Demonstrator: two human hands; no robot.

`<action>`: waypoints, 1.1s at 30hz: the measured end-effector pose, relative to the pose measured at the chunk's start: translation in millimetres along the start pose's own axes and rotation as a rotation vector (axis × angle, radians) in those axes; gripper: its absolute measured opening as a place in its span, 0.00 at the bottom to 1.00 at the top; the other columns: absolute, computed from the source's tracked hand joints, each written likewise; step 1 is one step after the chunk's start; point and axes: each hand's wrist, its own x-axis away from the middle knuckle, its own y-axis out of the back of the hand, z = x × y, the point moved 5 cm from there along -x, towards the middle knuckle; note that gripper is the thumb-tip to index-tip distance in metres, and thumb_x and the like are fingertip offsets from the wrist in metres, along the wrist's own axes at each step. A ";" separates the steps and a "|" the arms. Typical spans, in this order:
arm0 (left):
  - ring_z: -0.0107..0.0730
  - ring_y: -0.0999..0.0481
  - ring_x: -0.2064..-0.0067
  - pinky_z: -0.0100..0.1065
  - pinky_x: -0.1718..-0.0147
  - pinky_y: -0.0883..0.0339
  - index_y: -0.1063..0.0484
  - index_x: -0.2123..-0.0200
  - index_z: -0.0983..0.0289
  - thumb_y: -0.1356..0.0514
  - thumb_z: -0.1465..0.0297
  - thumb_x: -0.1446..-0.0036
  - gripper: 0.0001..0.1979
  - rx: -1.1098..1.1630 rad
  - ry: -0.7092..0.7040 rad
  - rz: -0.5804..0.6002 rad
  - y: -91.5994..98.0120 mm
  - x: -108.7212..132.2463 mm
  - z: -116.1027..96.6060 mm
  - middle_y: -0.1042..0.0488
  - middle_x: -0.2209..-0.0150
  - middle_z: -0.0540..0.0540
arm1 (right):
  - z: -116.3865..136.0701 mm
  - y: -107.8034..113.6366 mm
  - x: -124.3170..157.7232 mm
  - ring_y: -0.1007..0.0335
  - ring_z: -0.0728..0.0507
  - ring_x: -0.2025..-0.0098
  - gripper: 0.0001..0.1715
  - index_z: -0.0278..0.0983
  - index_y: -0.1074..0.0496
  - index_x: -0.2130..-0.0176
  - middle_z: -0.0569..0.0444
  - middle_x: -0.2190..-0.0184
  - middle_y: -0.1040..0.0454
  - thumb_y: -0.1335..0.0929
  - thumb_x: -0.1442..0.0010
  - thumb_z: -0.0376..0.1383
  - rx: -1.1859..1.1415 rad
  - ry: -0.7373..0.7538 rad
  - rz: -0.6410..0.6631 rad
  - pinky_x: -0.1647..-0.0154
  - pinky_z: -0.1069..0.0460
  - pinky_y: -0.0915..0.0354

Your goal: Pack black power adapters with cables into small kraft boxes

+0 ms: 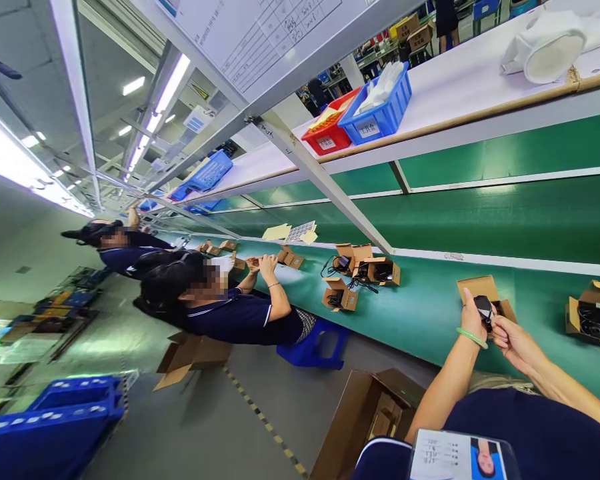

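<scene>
My left hand (473, 319), with a pale green bangle at the wrist, is closed around a small black rounded device (485, 308). From the right, my right hand (516, 341) grips the lower edge of the same device, thumb and fingers together. Just behind the hands, an opened brown carton (473, 285) stands on the green bench (430, 320); the device and hands hide most of its inside. To the right, another open carton (575, 313) holds black items, partly cut off by the frame.
Several open cartons (347, 301) with black cables and adapters stand left along the bench. Above runs a shelf with red (325, 143) and blue bins (375, 127). A large box (345, 427) lies low beside me. A co-worker (240, 313) sits further left on a blue stool (315, 350).
</scene>
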 end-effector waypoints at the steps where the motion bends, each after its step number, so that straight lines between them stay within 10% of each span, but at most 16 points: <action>1: 0.27 0.38 0.80 0.32 0.76 0.42 0.37 0.81 0.65 0.57 0.31 0.58 0.40 0.047 0.043 0.026 -1.6 -0.2 1.7 0.36 0.82 0.53 | -0.3 1.4 4.5 0.59 0.57 0.82 0.20 0.35 0.37 0.76 0.64 0.83 0.50 0.26 0.53 0.44 0.024 0.009 0.004 0.86 0.61 0.54; 7: 0.28 0.36 0.79 0.32 0.74 0.42 0.35 0.80 0.66 0.63 0.32 0.55 0.42 0.106 0.205 0.146 -4.8 1.7 7.4 0.35 0.81 0.54 | 4.4 10.7 25.8 0.57 0.55 0.80 0.21 0.36 0.35 0.76 0.62 0.82 0.47 0.27 0.51 0.48 0.169 0.012 0.041 0.84 0.59 0.51; 16: 0.25 0.38 0.80 0.29 0.78 0.44 0.30 0.75 0.67 0.57 0.33 0.55 0.41 -0.138 -0.018 0.168 0.1 8.7 -3.1 0.36 0.82 0.51 | 12.6 2.6 17.3 0.42 0.52 0.74 0.28 0.35 0.30 0.71 0.54 0.76 0.34 0.34 0.46 0.58 0.255 -0.134 0.151 0.75 0.57 0.40; 23: 0.26 0.38 0.81 0.29 0.81 0.47 0.37 0.81 0.65 0.57 0.31 0.59 0.40 0.143 0.050 -0.020 5.4 -7.0 7.8 0.37 0.83 0.52 | 9.6 -4.0 28.6 0.50 0.52 0.78 0.27 0.36 0.34 0.76 0.59 0.81 0.42 0.33 0.47 0.57 0.361 -0.004 0.111 0.77 0.56 0.46; 27: 0.24 0.40 0.81 0.27 0.83 0.52 0.39 0.81 0.64 0.59 0.32 0.55 0.38 0.364 0.033 -0.111 40.3 -18.2 -32.2 0.39 0.82 0.51 | 17.6 21.1 69.9 0.44 0.49 0.76 0.30 0.36 0.35 0.80 0.55 0.81 0.36 0.38 0.43 0.57 0.788 0.093 0.183 0.75 0.54 0.43; 33: 0.34 0.27 0.69 0.29 0.76 0.38 0.29 0.67 0.68 0.53 0.37 0.50 0.37 0.289 0.161 0.119 37.6 -16.1 -41.1 0.29 0.71 0.58 | 57.5 67.7 80.5 0.29 0.40 0.60 0.25 0.42 0.25 0.60 0.55 0.62 0.23 0.36 0.45 0.57 1.135 0.353 -0.241 0.63 0.51 0.36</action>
